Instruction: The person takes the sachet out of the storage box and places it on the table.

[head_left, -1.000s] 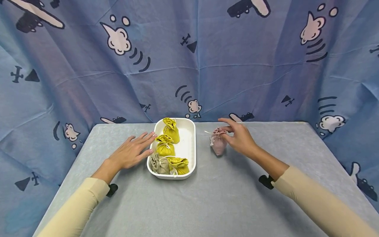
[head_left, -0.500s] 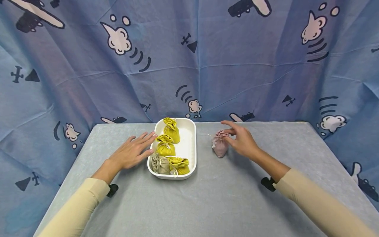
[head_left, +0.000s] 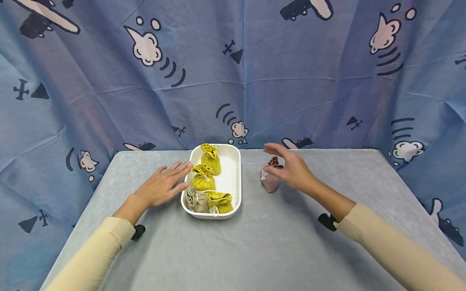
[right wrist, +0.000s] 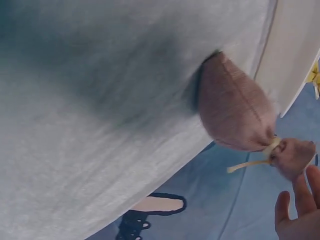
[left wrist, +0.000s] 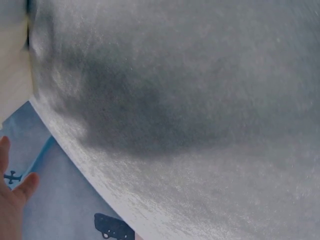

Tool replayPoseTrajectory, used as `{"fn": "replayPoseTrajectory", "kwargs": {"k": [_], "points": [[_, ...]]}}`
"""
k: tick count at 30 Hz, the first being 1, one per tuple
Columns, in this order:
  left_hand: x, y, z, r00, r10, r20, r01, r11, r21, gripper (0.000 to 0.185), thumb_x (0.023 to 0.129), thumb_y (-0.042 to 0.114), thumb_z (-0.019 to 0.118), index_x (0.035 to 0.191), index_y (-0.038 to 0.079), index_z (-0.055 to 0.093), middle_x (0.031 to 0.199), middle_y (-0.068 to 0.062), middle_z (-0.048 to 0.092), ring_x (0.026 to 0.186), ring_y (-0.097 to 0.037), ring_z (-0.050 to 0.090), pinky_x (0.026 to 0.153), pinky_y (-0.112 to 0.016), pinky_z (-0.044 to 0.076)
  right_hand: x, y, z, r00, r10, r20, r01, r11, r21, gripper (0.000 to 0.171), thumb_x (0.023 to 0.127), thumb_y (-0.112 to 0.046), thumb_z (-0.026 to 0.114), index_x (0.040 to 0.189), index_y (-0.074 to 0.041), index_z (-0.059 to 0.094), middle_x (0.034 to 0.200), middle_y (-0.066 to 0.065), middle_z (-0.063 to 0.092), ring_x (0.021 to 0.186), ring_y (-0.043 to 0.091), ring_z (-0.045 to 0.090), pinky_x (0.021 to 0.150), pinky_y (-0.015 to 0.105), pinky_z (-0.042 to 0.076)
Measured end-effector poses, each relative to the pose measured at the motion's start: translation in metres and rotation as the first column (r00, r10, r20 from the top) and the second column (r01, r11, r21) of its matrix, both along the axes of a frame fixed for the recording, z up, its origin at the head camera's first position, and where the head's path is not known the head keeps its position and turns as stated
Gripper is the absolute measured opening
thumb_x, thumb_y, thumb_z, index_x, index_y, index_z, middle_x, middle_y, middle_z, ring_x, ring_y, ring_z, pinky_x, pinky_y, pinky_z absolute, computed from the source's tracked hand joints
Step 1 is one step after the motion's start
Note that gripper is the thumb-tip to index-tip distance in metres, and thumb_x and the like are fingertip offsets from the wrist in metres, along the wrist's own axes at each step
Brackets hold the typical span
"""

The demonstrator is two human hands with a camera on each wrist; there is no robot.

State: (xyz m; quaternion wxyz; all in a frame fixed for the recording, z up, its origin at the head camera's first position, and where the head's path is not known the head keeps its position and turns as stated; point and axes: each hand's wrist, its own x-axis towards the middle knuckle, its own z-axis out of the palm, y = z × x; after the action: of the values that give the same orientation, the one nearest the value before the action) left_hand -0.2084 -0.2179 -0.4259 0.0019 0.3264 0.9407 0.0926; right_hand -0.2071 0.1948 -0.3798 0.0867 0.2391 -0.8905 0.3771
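At the right of the white tray [head_left: 227, 173], a pink bag [head_left: 270, 182] stands on the desk [head_left: 269, 246]. The right hand [head_left: 294, 169] is at its top, thumb and fingers wide apart, not gripping it. The left hand [head_left: 163, 188], fingers straight, is at the tray's left edge, holding nothing. A finger bump could tip the bag, as its bottom looks narrow.
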Motion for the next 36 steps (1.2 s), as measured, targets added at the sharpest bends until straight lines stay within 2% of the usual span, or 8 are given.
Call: {"fn": "replayPoseTrajectory", "kwargs": {"k": [5, 6, 10, 12, 17, 19, 24, 36], "points": [[0.0, 0.0, 0.001, 1.0, -0.001, 0.004, 0.001, 1.0, 0.0, 0.062, 0.106, 0.048, 0.039, 0.159, 0.016, 0.028, 0.164, -0.004, 0.023, 0.148, -0.033, 0.026, 0.111, -0.063, 0.026, 0.003, -0.01, 0.009, 0.999, 0.031, 0.009, -0.031, 0.999, -0.007, 0.068, 0.082, -0.006, 0.082, 0.143, -0.009, 0.051, 0.135, 0.011, 0.062, 0.09, 0.023, 0.066, 0.074, 0.037, 0.054], [0.0, 0.0, 0.001, 1.0, -0.001, 0.003, 0.001, 1.0, 0.001, 0.062, 0.106, 0.047, 0.039, 0.159, 0.016, 0.028, 0.164, -0.004, 0.023, 0.148, -0.033, 0.026, 0.111, -0.063, 0.026, 0.003, -0.012, 0.01, 0.999, 0.034, 0.011, -0.034, 0.999, -0.006, 0.068, 0.082, -0.006, 0.082, 0.142, -0.009, 0.051, 0.135, 0.011, 0.062, 0.09, 0.023, 0.066, 0.071, 0.037, 0.054], [-0.001, -0.001, 0.001, 1.0, -0.006, -0.002, 0.006, 1.0, 0.001, 0.062, 0.106, 0.048, 0.039, 0.159, 0.016, 0.028, 0.164, -0.003, 0.023, 0.148, -0.033, 0.026, 0.111, -0.063, 0.026, 0.005, -0.022, 0.013, 0.998, 0.057, 0.024, -0.057, 0.998, -0.013, 0.068, 0.081, -0.007, 0.083, 0.142, -0.01, 0.052, 0.136, 0.01, 0.062, 0.113, 0.025, 0.064, 0.083, 0.041, 0.056], [-0.001, -0.001, 0.001, 1.0, -0.008, -0.004, 0.008, 1.0, 0.001, 0.062, 0.106, 0.048, 0.039, 0.159, 0.016, 0.028, 0.164, -0.003, 0.024, 0.148, -0.033, 0.026, 0.111, -0.063, 0.026, 0.006, -0.027, 0.013, 0.997, 0.077, 0.024, -0.077, 0.997, -0.019, 0.068, 0.081, -0.007, 0.083, 0.141, -0.009, 0.052, 0.136, 0.009, 0.062, 0.124, 0.026, 0.059, 0.079, 0.042, 0.057], [-0.001, 0.0, 0.001, 1.0, -0.01, -0.009, 0.01, 1.0, 0.0, 0.062, 0.106, 0.048, 0.039, 0.159, 0.016, 0.028, 0.164, -0.003, 0.024, 0.148, -0.033, 0.026, 0.111, -0.064, 0.026, 0.009, -0.041, 0.012, 0.987, 0.162, 0.026, -0.16, 0.985, -0.068, 0.067, 0.08, -0.005, 0.083, 0.14, -0.004, 0.052, 0.134, 0.012, 0.062, 0.122, 0.027, 0.061, 0.09, 0.039, 0.054], [-0.001, 0.0, 0.0, 1.0, -0.009, -0.008, 0.009, 1.0, -0.001, 0.062, 0.106, 0.048, 0.039, 0.158, 0.015, 0.029, 0.164, -0.004, 0.024, 0.148, -0.033, 0.026, 0.11, -0.064, 0.026, 0.01, -0.047, 0.011, 0.978, 0.204, 0.044, -0.198, 0.975, -0.104, 0.068, 0.08, -0.003, 0.083, 0.14, -0.002, 0.052, 0.134, 0.014, 0.062, 0.121, 0.027, 0.061, 0.102, 0.039, 0.048], [0.0, -0.001, 0.0, 1.0, -0.004, -0.005, 0.004, 1.0, -0.001, 0.062, 0.106, 0.047, 0.038, 0.158, 0.015, 0.029, 0.163, -0.005, 0.024, 0.147, -0.034, 0.027, 0.11, -0.064, 0.026, 0.015, -0.061, 0.01, 0.958, 0.27, 0.1, -0.254, 0.955, -0.151, 0.068, 0.079, -0.003, 0.083, 0.14, -0.002, 0.052, 0.137, 0.013, 0.06, 0.122, 0.026, 0.061, 0.102, 0.037, 0.048], [0.0, -0.001, 0.001, 1.0, 0.0, 0.013, 0.0, 1.0, 0.0, 0.062, 0.106, 0.047, 0.038, 0.158, 0.015, 0.028, 0.164, -0.004, 0.023, 0.148, -0.034, 0.026, 0.111, -0.064, 0.025, 0.027, -0.085, 0.005, 0.909, 0.375, 0.183, -0.348, 0.923, -0.162, 0.063, 0.081, -0.008, 0.083, 0.137, -0.001, 0.054, 0.131, 0.012, 0.065, 0.119, 0.024, 0.063, 0.102, 0.034, 0.047]]}}
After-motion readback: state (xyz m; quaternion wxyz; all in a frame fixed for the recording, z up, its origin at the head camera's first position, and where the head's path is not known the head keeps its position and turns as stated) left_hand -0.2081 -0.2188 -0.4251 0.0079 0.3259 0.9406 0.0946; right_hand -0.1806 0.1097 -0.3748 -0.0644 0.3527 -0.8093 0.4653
